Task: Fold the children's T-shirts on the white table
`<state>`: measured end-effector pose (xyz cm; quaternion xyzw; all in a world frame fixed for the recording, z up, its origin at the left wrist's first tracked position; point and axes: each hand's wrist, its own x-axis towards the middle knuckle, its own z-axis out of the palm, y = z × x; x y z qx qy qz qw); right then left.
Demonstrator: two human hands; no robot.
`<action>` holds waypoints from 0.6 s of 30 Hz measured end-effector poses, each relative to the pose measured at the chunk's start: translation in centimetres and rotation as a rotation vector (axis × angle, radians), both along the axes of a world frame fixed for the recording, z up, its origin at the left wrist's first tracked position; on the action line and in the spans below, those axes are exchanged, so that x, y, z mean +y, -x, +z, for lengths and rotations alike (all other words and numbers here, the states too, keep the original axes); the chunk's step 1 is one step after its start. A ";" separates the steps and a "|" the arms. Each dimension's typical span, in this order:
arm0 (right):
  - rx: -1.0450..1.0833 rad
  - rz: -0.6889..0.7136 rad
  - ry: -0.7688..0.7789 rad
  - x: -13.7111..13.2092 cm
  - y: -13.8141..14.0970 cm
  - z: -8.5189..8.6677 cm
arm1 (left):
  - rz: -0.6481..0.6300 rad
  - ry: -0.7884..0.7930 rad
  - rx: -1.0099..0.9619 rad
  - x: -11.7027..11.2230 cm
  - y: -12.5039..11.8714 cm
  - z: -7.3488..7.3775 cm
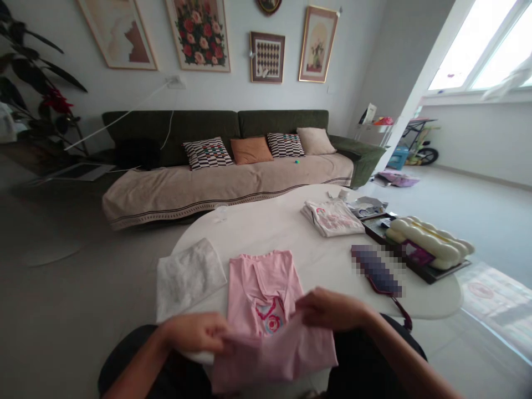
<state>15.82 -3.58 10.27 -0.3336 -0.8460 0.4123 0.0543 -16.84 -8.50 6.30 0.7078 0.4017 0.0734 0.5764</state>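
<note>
A pink top (266,299) with a red flower print lies on the near edge of the white oval table (274,227). Its lower part is lifted and folded toward me. My left hand (197,331) pinches the fabric at the left side of the fold. My right hand (328,309) grips the fabric at the right side, fingers closed over it. A folded white lacy cloth (187,277) lies just left of the pink top.
A folded white shirt with pink print (332,217) lies farther back on the table. A dark tray (419,260) with a cream ridged object (430,241) sits at the right. A blurred dark item (376,269) lies beside it. A green sofa (233,160) with cushions stands behind.
</note>
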 end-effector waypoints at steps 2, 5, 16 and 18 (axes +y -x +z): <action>0.069 -0.263 0.035 5.5 1.2 -0.3 | 0.184 -0.005 -0.061 5.0 0.1 0.6; 0.102 -0.480 0.019 10.9 3.0 -3.7 | 0.721 -0.026 -0.157 10.2 -0.8 -2.0; 0.104 -0.898 -0.072 13.1 3.8 -14.1 | 1.110 -0.355 -0.108 12.5 -2.3 -10.7; 0.055 -0.926 -0.117 13.4 4.0 -14.0 | 1.145 -0.372 -0.080 13.0 -2.5 -10.6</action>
